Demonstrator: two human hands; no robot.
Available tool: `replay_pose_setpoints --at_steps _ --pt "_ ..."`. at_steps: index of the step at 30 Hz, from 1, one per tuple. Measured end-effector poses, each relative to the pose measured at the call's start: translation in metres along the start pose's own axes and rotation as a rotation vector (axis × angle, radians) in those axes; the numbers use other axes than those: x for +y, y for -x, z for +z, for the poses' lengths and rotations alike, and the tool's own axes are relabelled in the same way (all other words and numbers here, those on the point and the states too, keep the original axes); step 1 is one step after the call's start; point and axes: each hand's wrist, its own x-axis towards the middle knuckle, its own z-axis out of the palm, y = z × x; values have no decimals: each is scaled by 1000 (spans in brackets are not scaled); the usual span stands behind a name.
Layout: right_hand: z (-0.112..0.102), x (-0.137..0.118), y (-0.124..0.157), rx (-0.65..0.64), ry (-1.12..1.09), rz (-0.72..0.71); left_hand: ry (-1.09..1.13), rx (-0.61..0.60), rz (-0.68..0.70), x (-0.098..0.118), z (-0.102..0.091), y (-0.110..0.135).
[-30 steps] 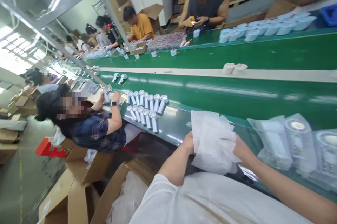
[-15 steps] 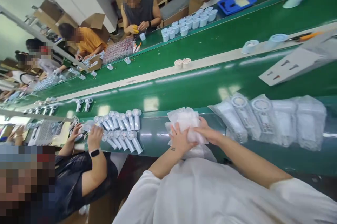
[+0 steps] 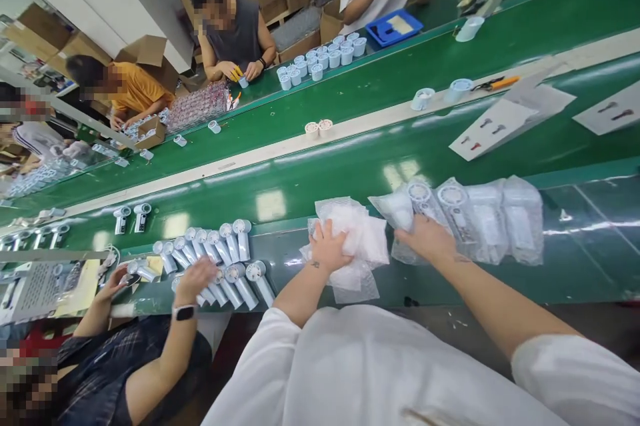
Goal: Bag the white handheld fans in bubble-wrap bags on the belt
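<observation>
We are standing at a green conveyor surface (image 3: pixel 320 179) with our hands apart and a small gap between them. Our left hand (image 3: pixel 327 247) is pressing palm down on a crumpled pile of clear bubble wrap (image 3: pixel 353 239), and the pile is lying right under it on the surface. Our right hand (image 3: pixel 423 238) is reaching ahead and to the right of the pile, with its fingers (image 3: pixel 407 229) touching the near edge of a group of clear plastic bags (image 3: pixel 475 219). Those bags are lying just beside the bubble wrap, and we are seeing white parts with round grilles through the plastic. Neither hand is clamped on anything.

To the left of our left hand, rows of white handheld fans (image 3: pixel 215 256) are lying on the surface. A co-worker's hand (image 3: pixel 193 279), with a smartwatch (image 3: pixel 184 313) on its wrist, is resting among them, and that co-worker's other hand (image 3: pixel 113 284) is reaching for a fan near a printed card (image 3: pixel 37 291).

Ahead of our hands, two printed white sheets (image 3: pixel 510 121) are lying on the belt, and a pale strip (image 3: pixel 260 153) is running along its middle. Farther ahead, co-workers are sitting at a second belt, where white cups (image 3: pixel 320 59) are standing in a cluster near a blue tray (image 3: pixel 393 27).
</observation>
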Motion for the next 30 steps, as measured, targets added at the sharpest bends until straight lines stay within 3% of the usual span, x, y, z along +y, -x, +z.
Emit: replay_pose_setpoints --at_steps 2,5,8,13,17,19,21,23,25,27,28,30 --pt "-5 6 3 24 -62 -36 -19 -22 1 2 -1 -2" --pt "-9 5 7 51 -81 -240 -72 -67 64 6 -8 -5" --pt "-5 -9 7 -46 79 -423 -116 -122 129 9 -17 -6" --pt "3 -21 -3 -167 153 -495 -42 -115 46 11 -28 4" --pt "-9 -11 -13 -280 149 -468 194 -83 -19 5 -35 24" --pt "-21 -8 -10 -204 119 -483 302 -26 -32 -5 -40 43" --pt "-30 -9 2 -47 -14 -579 380 140 -78 -22 -44 74" --pt "-32 -15 23 65 -242 -729 420 413 -278 -44 -44 115" --pt "-24 -26 46 50 -435 -896 405 600 -690 -64 -39 158" --pt "-4 -41 64 -53 -489 -1058 376 571 -1078 -80 -28 189" --pt "8 -49 69 -117 -455 -1120 373 497 -1188 -86 -21 197" --pt "32 -64 70 -244 -320 -1166 395 341 -1244 -94 -7 199"
